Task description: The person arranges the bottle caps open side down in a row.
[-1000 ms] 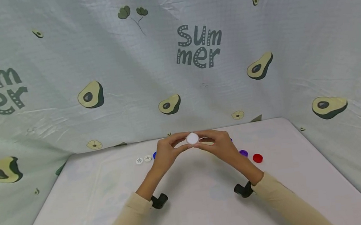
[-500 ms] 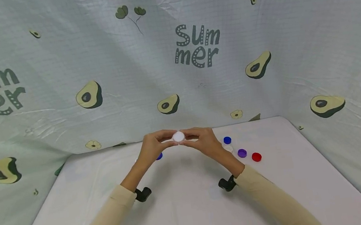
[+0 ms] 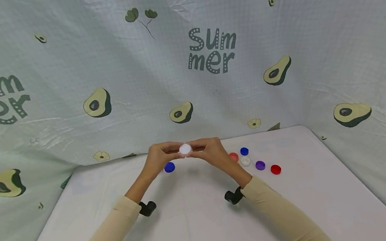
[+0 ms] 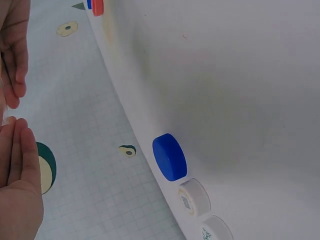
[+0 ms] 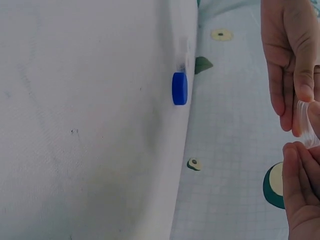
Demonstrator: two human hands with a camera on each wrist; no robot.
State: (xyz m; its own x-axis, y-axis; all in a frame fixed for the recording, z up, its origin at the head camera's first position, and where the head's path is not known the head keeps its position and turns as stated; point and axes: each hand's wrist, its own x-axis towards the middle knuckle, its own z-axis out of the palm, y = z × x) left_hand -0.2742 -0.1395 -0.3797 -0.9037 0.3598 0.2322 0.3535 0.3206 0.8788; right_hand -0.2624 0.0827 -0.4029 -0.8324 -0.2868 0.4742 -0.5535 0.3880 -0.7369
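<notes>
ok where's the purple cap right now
In the head view, the purple cap is on the table, right of the right hand, between a white cap and the bright red cap.

The held disc (image 3: 185, 149) is white, apparently plain; the backdrop (image 3: 129, 64) pale grey-green, avocado-patterned.

1. A person's left hand (image 5: 290, 62) and right hand (image 5: 302, 195) together pinch a whitish, translucent, ridged piece (image 5: 305, 125).
2. A round blue plastic cap (image 5: 180, 89) rests near the edge of the white table (image 5: 90, 100).
3. Beyond hangs pale green cloth (image 5: 230, 115) printed with avocados.
</notes>
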